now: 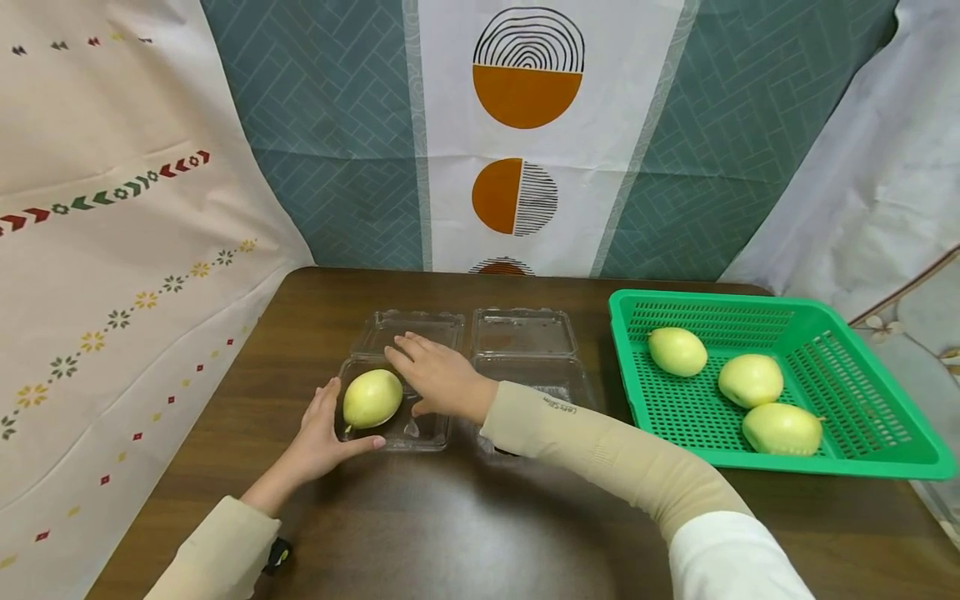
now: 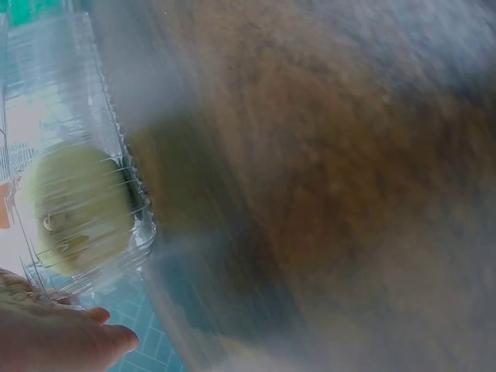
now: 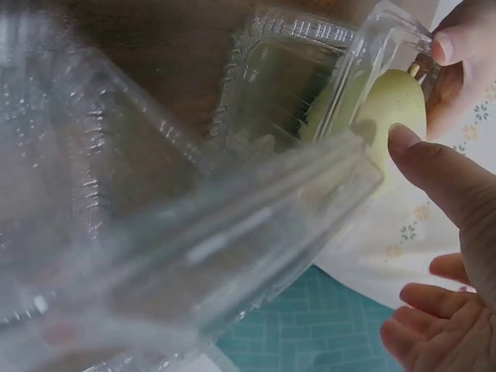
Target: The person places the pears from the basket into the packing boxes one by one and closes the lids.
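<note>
A pale yellow-green pear [image 1: 372, 399] lies in the left part of a clear plastic clamshell box [image 1: 431, 442], whose lid is folded back behind it. My left hand [image 1: 321, 432] is at the box's front left corner, fingers along the left side and thumb apart at the front. In the left wrist view that hand [image 2: 62, 337] appears beside the box wall, below the pear [image 2: 81, 209]. My right hand [image 1: 438, 375] is spread over the right part of the box, beside the pear. In the right wrist view its thumb overlaps the pear [image 3: 394, 105]; contact is unclear.
A second clear clamshell box [image 1: 525, 333], lid back, stands directly to the right, partly behind my right forearm. Farther right is a green plastic basket [image 1: 678, 454] holding three pears [image 1: 751, 381]. Patterned cloth [image 1: 337, 150] hangs behind the brown table [image 1: 420, 525].
</note>
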